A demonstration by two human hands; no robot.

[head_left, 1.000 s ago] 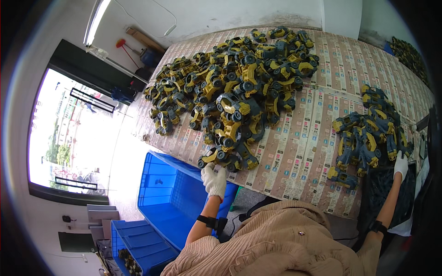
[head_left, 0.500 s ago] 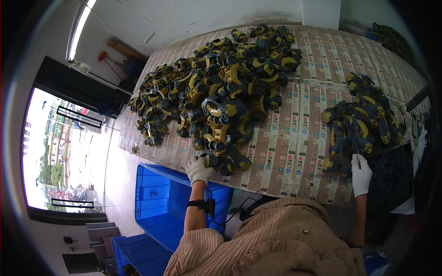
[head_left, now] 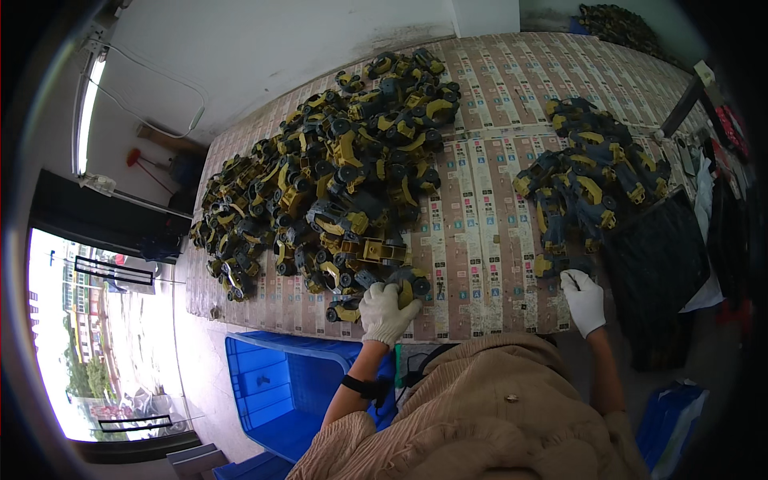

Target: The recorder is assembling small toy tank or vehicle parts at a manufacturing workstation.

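Note:
My left hand (head_left: 387, 314), in a white knitted glove, is closed on a dark grey and yellow toy car (head_left: 413, 283) at the near edge of a large heap of similar toy cars (head_left: 352, 172). Its thumb points to the right, and the palm hides part of the car. On the right, my right hand (head_left: 584, 301), also white-gloved, has its fingers bent together against the near side of a single toy car (head_left: 552, 265). What lies under those fingertips is hidden. Just beyond is a smaller group of toy cars (head_left: 590, 190).
The table (head_left: 488, 296) is covered with printed cardboard sheets. Below its front left edge stands a blue plastic bin (head_left: 260, 392). A black sheet or bag (head_left: 660, 252) hangs over the right side. Another dark pile (head_left: 620, 28) sits at the far right.
My view has shifted, so the table and heaps appear further left. My left hand has moved right along the heap's near edge onto a toy car. My right hand remains near the single car.

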